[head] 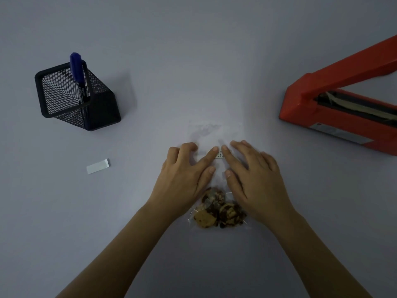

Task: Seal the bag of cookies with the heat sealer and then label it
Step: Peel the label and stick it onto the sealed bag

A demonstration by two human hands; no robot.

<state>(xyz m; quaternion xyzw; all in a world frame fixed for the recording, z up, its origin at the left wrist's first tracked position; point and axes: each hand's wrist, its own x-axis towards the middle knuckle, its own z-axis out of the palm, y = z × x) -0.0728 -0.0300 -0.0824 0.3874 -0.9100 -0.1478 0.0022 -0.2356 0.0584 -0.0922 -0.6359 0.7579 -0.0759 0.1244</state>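
Clear cookie bag lies flat mid-table, cookies bunched at its near end. Left hand & right hand are spread, forefingers pressing a small written label onto the film. Red heat sealer sits to the right w/ arm up. Can't see the seal line, but I'd judge sealing done, labelling nearly finished. Backing strip lies left, marker back in mesh holder.

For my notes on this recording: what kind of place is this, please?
Likely a small packing bench: a plain grey table holds a red heat sealer, a clear bag of cookies and a mesh pen holder.
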